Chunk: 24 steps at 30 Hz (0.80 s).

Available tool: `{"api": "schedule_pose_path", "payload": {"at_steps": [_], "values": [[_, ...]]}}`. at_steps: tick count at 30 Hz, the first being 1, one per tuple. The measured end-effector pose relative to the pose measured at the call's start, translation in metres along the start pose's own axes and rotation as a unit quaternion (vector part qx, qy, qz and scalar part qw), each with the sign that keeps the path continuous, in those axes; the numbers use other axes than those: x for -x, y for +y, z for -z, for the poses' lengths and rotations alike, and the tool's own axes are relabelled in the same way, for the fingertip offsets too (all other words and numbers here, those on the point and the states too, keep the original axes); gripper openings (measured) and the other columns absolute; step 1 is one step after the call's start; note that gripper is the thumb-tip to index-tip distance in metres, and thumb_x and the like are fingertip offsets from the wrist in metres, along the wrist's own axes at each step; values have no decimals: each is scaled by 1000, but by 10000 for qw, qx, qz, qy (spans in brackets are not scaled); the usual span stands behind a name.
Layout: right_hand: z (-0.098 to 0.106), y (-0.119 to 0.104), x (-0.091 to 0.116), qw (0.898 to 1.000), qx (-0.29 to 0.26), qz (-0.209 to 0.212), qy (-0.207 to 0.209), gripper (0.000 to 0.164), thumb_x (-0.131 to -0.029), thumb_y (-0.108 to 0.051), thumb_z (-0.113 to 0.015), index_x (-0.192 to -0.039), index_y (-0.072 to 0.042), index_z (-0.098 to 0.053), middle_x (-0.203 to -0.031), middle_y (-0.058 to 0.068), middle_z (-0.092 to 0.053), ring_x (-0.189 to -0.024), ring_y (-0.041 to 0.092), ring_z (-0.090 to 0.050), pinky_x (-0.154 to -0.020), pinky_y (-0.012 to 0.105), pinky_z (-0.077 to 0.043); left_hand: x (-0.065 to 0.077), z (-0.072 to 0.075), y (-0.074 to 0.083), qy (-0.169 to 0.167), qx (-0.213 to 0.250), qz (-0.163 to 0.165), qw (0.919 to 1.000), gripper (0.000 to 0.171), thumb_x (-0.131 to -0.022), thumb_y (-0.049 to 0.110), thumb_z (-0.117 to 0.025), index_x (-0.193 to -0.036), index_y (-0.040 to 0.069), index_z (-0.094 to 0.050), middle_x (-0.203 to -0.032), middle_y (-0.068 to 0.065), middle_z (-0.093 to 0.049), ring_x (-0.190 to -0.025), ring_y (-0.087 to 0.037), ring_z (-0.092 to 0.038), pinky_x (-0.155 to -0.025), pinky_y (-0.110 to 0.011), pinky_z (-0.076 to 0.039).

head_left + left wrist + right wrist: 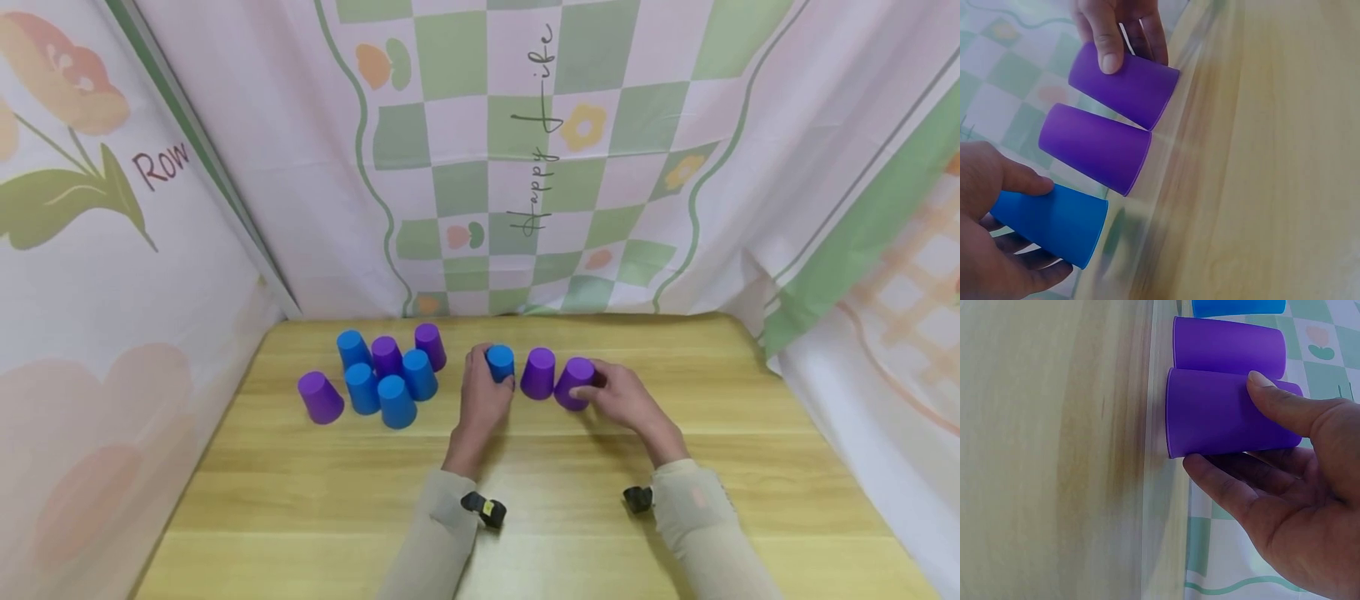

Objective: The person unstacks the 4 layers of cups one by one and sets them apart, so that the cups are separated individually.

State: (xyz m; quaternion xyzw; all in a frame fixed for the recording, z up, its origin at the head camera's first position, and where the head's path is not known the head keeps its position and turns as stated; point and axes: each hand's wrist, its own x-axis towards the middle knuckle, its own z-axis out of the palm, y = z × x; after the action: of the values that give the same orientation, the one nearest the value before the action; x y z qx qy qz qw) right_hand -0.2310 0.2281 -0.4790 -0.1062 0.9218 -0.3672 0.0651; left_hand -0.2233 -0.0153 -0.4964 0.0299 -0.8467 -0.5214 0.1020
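My left hand [486, 392] holds a blue cup [501, 364] that stands upside down on the table, its thumb on the near side and fingers around the far side. To the right of it stands an upturned purple cup [538, 374], touched by neither hand. My right hand [622, 398] grips a second purple cup [574, 384], with the thumb across its front and the fingers behind. In the right wrist view this gripped purple cup [1222, 415] is close beside the middle one. The left wrist view shows the blue cup [1054, 219] apart from the middle purple cup [1094, 149].
Left of my hands, several upturned blue and purple cups stand grouped, among them a blue cup [397, 402] in front. A purple cup [321, 398] stands apart at the far left. The wooden table [555, 500] ends at a patterned curtain [525, 167].
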Motion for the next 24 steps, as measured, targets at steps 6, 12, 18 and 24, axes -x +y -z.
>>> {"api": "schedule_pose_path", "payload": {"at_steps": [6,12,18,24], "values": [[1,0,0,10000,-12,-8,20,47,-98,-27,-74,-136,0,-65,-122,22,-73,-110,37,-69,-97,57,-57,2,5,4,36,30,34,10000,62,-92,-1,-76,-146,3,-47,-146,-18,-55,-140,-38,-54,-120,-55,-43],[1,0,0,10000,3,-6,9,44,-98,-26,-74,-133,-1,-66,-119,21,-74,-105,34,-69,-93,54,-58,4,12,8,48,14,29,10000,62,-91,-1,-76,-145,4,-48,-146,-17,-55,-141,-37,-53,-121,-54,-42],[1,-2,1,10000,5,-39,-12,46,-98,-26,-73,-135,0,-65,-122,22,-73,-109,36,-69,-96,56,-57,8,22,14,32,90,85,9999,60,-92,0,-76,-146,5,-49,-148,-17,-55,-143,-37,-52,-120,-56,-42],[1,-3,1,10000,-12,-64,-61,49,-98,-27,-73,-138,1,-63,-125,24,-72,-113,39,-68,-100,58,-55,12,31,17,4,79,157,9998,59,-94,3,-75,-146,7,-48,-149,-15,-54,-143,-36,-51,-120,-56,-42]]}}
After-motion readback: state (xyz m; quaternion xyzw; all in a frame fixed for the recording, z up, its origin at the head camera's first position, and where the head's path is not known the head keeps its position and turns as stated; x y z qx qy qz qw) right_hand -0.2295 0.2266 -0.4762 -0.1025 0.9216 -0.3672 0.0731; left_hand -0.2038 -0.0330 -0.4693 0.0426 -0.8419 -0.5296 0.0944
